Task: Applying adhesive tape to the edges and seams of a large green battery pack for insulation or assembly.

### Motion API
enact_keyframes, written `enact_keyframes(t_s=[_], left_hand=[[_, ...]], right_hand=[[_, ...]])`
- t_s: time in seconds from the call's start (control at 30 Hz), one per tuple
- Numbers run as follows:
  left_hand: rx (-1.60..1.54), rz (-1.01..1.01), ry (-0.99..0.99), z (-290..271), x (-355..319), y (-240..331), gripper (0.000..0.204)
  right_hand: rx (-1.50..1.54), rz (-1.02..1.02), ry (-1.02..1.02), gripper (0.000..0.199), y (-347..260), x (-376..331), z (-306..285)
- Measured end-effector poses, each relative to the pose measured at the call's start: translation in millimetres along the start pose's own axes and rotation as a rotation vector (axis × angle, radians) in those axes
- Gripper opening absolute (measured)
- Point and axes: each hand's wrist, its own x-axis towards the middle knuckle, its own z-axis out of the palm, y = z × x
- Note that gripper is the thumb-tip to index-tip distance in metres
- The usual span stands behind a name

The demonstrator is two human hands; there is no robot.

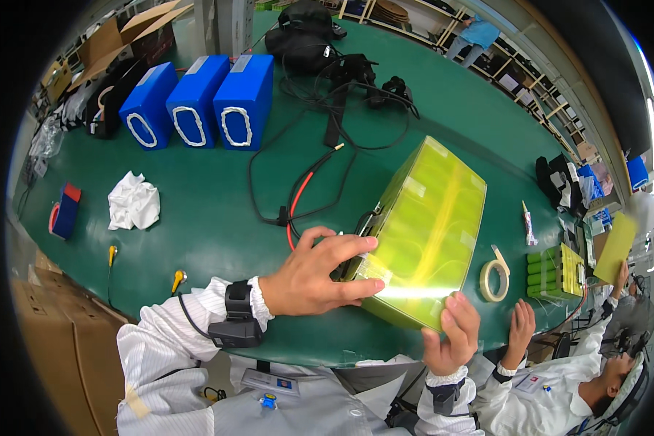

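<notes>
A large battery pack wrapped in shiny yellow-green film lies on the green table. My left hand presses flat on the pack's near left end, fingers spread over its edge. My right hand grips the near corner from below, thumb on the film. Red and black wires run from the pack's left end across the table.
Three blue wrapped packs stand at the back left, beside cardboard boxes. A crumpled white cloth, a tape roll, a small green cell pack and black cables lie around. A co-worker's hand rests at the right edge.
</notes>
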Motion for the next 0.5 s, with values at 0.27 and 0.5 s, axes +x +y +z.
enact_keyframes(t_s=[0.27,0.5], left_hand=[[0.024,0.045,-0.015,2.2,3.3,-4.9,0.080],[-0.017,-0.007,-0.027,-0.8,1.3,-5.5,0.098]], right_hand=[[-0.013,-0.006,0.011,0.038,4.1,3.0,0.9],[-0.007,-0.009,0.020,0.039,3.9,1.5,3.4]])
